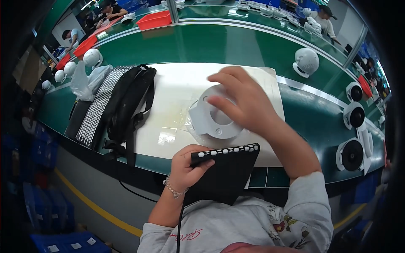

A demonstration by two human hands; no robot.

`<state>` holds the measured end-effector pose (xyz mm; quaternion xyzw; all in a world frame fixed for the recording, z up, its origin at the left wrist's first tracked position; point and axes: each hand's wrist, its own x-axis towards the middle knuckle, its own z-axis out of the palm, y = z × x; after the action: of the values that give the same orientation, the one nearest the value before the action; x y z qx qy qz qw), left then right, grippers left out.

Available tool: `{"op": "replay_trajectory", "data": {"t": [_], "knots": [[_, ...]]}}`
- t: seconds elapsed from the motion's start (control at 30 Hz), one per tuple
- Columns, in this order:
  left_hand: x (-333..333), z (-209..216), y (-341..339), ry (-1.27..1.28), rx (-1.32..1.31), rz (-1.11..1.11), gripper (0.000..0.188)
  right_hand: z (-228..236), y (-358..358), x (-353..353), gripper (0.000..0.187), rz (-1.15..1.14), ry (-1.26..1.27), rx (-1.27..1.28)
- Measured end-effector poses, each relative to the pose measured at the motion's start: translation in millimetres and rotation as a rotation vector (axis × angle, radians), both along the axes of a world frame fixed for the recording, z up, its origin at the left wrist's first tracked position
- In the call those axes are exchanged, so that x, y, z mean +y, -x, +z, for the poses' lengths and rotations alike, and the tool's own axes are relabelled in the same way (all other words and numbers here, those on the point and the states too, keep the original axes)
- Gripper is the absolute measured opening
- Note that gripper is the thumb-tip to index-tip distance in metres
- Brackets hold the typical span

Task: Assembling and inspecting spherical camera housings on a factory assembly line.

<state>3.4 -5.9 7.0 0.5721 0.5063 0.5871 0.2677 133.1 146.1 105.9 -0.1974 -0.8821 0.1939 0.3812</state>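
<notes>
Two hands busy — my right hand (242, 99) spreads open fingers over the white round part (215, 118) at twelve o'clock; my left hand (187, 168) pinches the black studded pouch (225, 173). One nudge — the part could skid across the bench (168, 97).

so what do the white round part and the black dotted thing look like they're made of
The white round part under the right hand looks like moulded plastic: smooth, matt, crisp edges. The black dotted pad in the left hand looks like soft fabric or foam with white studs along its edge, though the picture can't settle which.
</notes>
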Motion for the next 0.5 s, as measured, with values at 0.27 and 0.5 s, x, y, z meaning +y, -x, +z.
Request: {"op": "replay_trajectory", "data": {"t": [0.27, 0.5], "knots": [[-4, -4, 6, -0.003, 0.017, 0.076, 0.019, 32, -60, -67, 0.029, 0.485, 0.106, 0.544], [-4, 0, 2, 0.004, -0.165, 0.114, 0.019, 56, -81, -91, 0.017, 0.369, -0.079, 0.463]]}}
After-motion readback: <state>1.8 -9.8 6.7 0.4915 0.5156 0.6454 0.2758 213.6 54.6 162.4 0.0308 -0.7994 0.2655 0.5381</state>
